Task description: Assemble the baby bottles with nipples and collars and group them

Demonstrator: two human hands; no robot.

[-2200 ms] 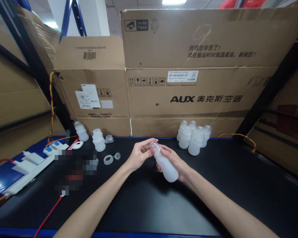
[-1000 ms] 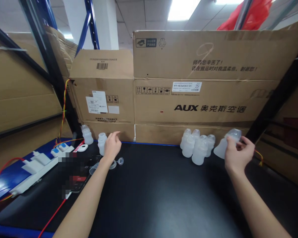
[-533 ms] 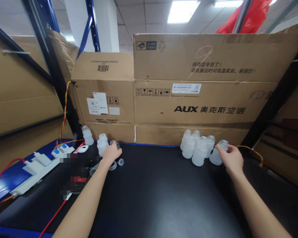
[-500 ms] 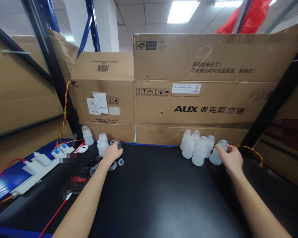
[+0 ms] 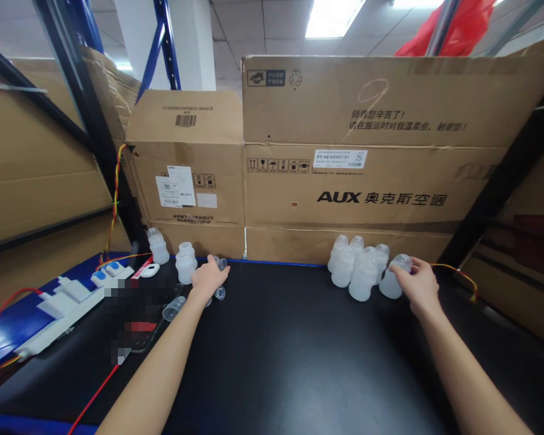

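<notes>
Head view: the right hand (image 5: pixel 417 285) rests at the far right of the black bench (image 5: pixel 299 362), its fingers curled about the top of a frosted bottle (image 5: pixel 392 279) that stands upright on the surface. That bottle sits just beside, perhaps touching, a tight cluster of like bottles (image 5: pixel 356 266) to its left, all against the foot of the cardboard boxes (image 5: pixel 344 181).

The left hand (image 5: pixel 206 279) is at the far left, fingers bent downward over small clear parts; a clear cap (image 5: pixel 221 263) shows at the fingertips, but whether it is pinched or only touched I cannot tell. An open-necked bottle (image 5: pixel 185 262) stands just left of that hand, another bottle (image 5: pixel 156 245) farther left, with loose clear pieces (image 5: pixel 174 307) lying near the wrist.

Risks, as I judge them: the bottles look light and stand packed close, so a sideways brush of the right hand could topple the held one into the cluster and knock several over. On the left, the cap is small and smooth; a loose pinch could let it slip and roll among the other pieces, and the hand's heel could nudge the open bottle over
</notes>
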